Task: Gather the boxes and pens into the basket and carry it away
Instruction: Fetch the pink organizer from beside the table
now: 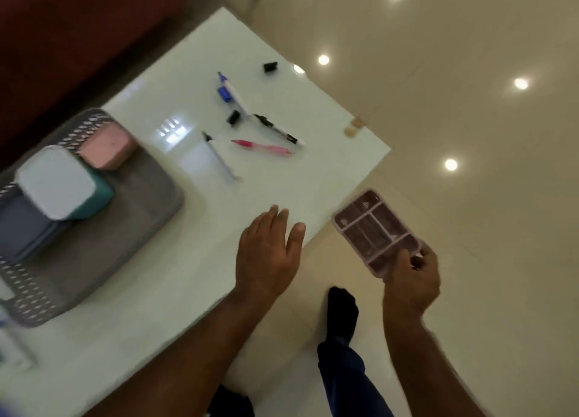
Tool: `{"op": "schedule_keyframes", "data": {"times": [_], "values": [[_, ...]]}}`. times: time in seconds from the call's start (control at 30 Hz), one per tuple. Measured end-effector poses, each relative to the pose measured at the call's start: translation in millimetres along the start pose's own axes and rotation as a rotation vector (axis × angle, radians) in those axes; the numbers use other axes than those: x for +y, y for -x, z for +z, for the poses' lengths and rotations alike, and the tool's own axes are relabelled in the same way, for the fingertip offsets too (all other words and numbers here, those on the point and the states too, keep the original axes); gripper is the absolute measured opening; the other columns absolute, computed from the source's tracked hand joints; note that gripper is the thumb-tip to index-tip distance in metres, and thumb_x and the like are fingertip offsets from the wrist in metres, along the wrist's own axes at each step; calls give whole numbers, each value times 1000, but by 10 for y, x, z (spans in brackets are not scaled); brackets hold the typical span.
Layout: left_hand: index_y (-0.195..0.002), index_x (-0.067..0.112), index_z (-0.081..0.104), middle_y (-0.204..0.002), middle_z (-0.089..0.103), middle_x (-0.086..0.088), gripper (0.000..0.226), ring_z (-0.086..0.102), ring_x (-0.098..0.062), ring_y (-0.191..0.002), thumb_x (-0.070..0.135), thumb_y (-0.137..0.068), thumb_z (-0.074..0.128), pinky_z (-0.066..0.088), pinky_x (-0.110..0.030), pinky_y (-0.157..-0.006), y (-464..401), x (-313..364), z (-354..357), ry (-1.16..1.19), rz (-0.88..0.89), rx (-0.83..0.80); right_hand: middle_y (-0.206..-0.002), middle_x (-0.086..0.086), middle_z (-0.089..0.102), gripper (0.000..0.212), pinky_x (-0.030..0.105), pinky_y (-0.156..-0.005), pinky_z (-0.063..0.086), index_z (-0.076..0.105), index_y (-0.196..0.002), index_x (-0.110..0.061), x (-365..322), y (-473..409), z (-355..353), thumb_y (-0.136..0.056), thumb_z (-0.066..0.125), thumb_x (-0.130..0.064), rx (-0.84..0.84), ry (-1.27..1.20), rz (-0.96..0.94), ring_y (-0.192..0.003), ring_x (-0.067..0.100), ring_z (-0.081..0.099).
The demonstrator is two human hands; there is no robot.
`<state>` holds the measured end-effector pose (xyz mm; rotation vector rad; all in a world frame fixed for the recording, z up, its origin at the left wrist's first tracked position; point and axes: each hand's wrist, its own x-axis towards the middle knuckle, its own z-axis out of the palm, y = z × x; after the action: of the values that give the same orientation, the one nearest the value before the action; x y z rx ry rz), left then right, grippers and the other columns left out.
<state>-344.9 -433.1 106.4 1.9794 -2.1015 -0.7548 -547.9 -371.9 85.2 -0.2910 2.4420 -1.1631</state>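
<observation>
A grey perforated basket [147, 197] stands at the left of the white table [329, 172]. Inside it sit a pink box [108, 148], a white-lidded teal box [59, 184] and a blue-grey box [25, 228]. Loose on the table lie a blue marker [232, 92], a black marker [277, 130], a pink pen [263, 147] and a grey pen [219, 156]. My left hand [269, 250] hovers open over the table's near edge. My right hand [413, 275] grips a pink divided tray [374, 228] off the table's right side.
Loose caps lie among the pens: a blue cap [223, 93] and two black caps [233, 118] [270, 66]. A dark red wall runs along the upper left. The beige floor shines to the right. My leg and foot [343, 310] are below the table edge.
</observation>
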Motion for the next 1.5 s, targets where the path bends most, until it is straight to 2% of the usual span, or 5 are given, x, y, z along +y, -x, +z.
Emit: {"op": "schedule_keyframes", "data": {"times": [0.3,0.43,0.67,1.1,1.5], "values": [[-140,24,50,-145,51,6,67,42,-8,-135,66,-94,23,34,-28,-112,576,-396,-743,316,-165,91,-73,-17,67,22,10,-56,46,71,-94,-21,-1053,654,-229,-87,54,-8,-194,-159,-280,-66,-4,59],[-143,29,44,-148,46,11,65,41,-6,-135,68,-94,27,37,-31,-111,676,-358,-1026,458,-178,128,-76,-9,72,25,14,-61,49,76,-93,-28,-1330,897,14,-85,59,-12,-338,-58,-334,-66,-1,61],[-122,43,52,-113,64,23,41,60,1,-98,65,-97,29,49,-26,-79,841,-726,-1457,544,-330,263,-70,-14,70,23,8,-55,41,78,-91,-28,-1610,1589,618,-81,58,-21,-685,158,-459,-62,-7,61],[-130,30,55,-112,67,11,32,59,-6,-87,36,-100,45,44,-26,-74,1793,-1478,-1401,485,-723,305,-90,-15,74,34,18,-72,50,74,-111,-32,-1132,2455,1032,-91,55,-53,-1058,503,-705,-80,2,66],[-119,19,55,-98,68,-1,23,56,-17,-76,24,-100,42,41,-28,-64,1850,-1801,-1027,410,-908,210,-111,-12,72,32,28,-81,52,66,-122,-32,-608,2715,1232,-94,51,-40,-1175,641,-726,-94,14,68]]}}
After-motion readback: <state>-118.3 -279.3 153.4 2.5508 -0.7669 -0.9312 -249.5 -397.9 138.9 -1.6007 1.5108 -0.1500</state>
